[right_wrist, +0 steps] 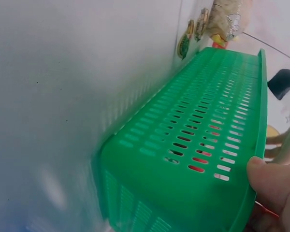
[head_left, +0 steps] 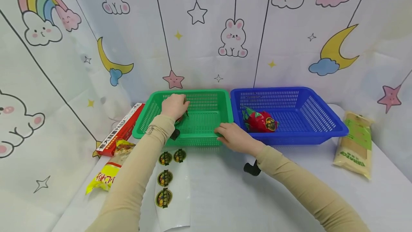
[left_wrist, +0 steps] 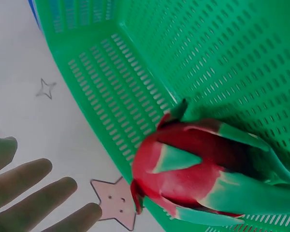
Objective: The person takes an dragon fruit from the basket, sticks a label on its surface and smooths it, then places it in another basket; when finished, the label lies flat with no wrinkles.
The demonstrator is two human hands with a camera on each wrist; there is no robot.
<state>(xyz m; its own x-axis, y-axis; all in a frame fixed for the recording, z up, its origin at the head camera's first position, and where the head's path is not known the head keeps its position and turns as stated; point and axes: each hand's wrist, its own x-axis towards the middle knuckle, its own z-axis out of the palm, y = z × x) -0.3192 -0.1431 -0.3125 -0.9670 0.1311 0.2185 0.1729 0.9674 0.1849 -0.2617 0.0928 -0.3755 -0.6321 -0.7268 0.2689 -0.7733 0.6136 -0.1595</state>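
Note:
The green basket (head_left: 202, 119) stands left of a blue basket (head_left: 289, 117). Over its left part is my left hand (head_left: 175, 106), beside a red dragon fruit (left_wrist: 179, 166) with green scales lying in the basket. In the left wrist view the fingers (left_wrist: 43, 205) look straight and spread, apart from the fruit. My right hand (head_left: 236, 137) grips the green basket's near right rim, thumb (right_wrist: 270, 179) outside and fingers inside. In the blue basket lies another dragon fruit (head_left: 261, 121) bearing a round black-and-gold sticker.
A backing sheet (head_left: 175, 203) with several round stickers lies in front of the green basket. To the left are a red pasta box (head_left: 123, 130) and a yellow food bag (head_left: 107, 173). A green-and-tan packet (head_left: 354, 144) lies at the right. A printed curtain (head_left: 206, 63) hangs behind.

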